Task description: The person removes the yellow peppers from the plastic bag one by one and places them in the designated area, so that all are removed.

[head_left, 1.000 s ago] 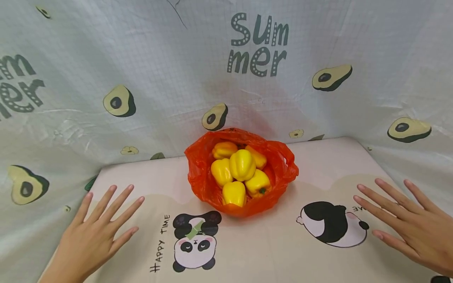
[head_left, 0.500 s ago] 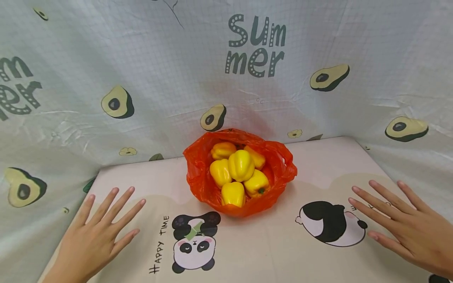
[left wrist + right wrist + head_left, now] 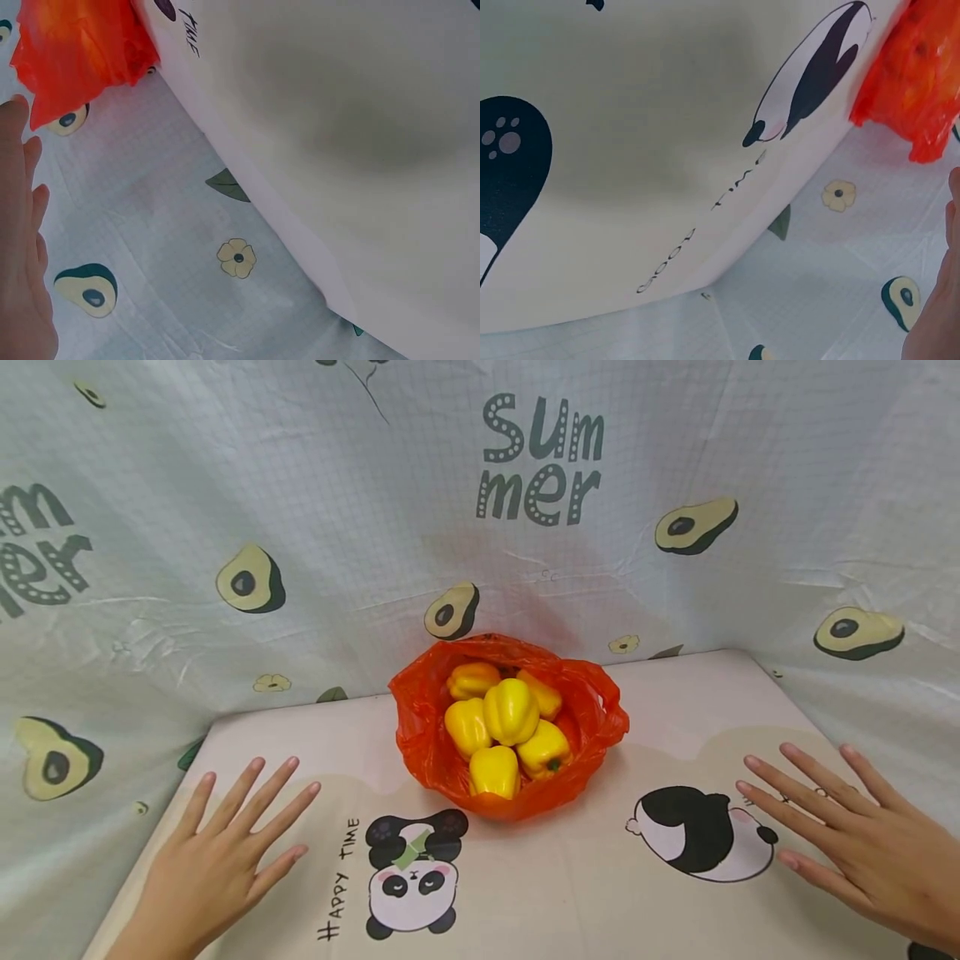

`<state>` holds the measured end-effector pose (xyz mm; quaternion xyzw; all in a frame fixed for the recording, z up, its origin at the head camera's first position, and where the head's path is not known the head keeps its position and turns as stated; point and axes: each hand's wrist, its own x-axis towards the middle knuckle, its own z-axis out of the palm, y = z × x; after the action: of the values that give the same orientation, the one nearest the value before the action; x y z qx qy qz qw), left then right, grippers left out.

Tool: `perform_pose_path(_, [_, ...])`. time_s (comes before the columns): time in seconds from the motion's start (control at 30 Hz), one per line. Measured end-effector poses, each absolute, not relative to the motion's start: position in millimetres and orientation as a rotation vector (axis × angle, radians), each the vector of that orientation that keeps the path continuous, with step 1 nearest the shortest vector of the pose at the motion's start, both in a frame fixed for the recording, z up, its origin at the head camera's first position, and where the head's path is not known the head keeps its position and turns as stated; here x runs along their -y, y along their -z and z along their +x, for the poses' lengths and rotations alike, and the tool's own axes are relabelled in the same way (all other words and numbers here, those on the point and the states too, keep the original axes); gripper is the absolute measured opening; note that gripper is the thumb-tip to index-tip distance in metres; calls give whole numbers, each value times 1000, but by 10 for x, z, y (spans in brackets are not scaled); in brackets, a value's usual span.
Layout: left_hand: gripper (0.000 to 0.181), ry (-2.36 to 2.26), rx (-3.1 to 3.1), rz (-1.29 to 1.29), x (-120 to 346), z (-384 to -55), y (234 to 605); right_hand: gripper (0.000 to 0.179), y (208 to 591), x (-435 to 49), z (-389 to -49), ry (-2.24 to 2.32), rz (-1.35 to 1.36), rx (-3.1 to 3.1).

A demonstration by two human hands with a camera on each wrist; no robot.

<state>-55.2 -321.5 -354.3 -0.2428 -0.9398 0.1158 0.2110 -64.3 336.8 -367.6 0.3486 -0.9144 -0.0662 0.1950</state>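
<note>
A red plastic bag [image 3: 427,760] stands with its mouth spread wide at the back middle of the table. Inside it lie several yellow bell peppers [image 3: 512,712], some tinged orange. To the left of the bag, my left hand [image 3: 206,860] hovers over the table with straight, spread fingers, holding nothing. My right hand [image 3: 870,839] is held the same way on the right, apart from the bag. Both wrist views catch the bag's outer side, the left wrist view with the red bag [image 3: 82,52] at top left, the right wrist view with it at top right.
The pale table [image 3: 570,893] carries printed pandas and lettering. A white sheet [image 3: 360,527] with avocado prints hangs close behind the bag and along both sides of the table.
My left hand has shifted slightly right and my right hand slightly left. The bag and peppers stay in place; the head view has tilted a little.
</note>
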Motion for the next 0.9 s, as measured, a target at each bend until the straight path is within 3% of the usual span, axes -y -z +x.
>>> perform_pose_path(0.3, [70, -316, 2662, -604, 3192, -515, 3495, 77, 3690, -3298, -749, 134, 1017, 2557])
perform_pose_path(0.7, [67, -121, 2596, -674, 3002, -622, 3552, 100, 3740, -3171, -849, 183, 1006, 2629])
perform_pose_path(0.9, [63, 32, 2524, -779, 2751, -751, 3557, 97, 3780, -3062, -939, 99, 982, 2673])
